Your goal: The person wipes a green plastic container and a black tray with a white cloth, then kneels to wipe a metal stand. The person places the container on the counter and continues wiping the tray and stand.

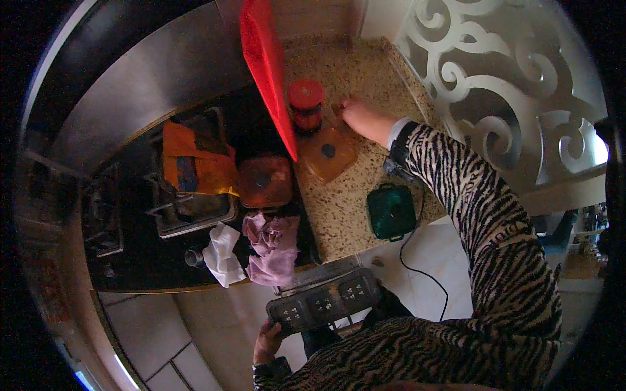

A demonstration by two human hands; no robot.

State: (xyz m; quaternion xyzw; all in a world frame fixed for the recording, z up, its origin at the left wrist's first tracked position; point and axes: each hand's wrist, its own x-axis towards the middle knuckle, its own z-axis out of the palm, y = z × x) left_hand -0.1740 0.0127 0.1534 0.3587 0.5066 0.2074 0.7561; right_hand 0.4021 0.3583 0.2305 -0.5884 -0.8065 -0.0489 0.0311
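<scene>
My left hand (267,342) grips the left end of a dark rectangular tray (323,302) with three compartments and small pale marks, held in front of the counter. My right hand (363,117) reaches over the speckled stone countertop, its fingers near a transparent orange square lid (328,155) with a dark round centre. Whether those fingers hold anything is not clear. Just left of them stands a red-lidded container (306,93), with a smaller red and black piece (308,120) in front of it. A dark green container with side handles (391,212) sits nearer me on the countertop.
A black gas hob (132,264) with metal pan supports lies left, bearing an orange cloth (195,163), an orange-lidded container (265,181), a pink cloth (272,247) and a white cloth or tissue (223,254). A red sheet (266,63) rises behind. A black cable (425,272) hangs down beside my right sleeve.
</scene>
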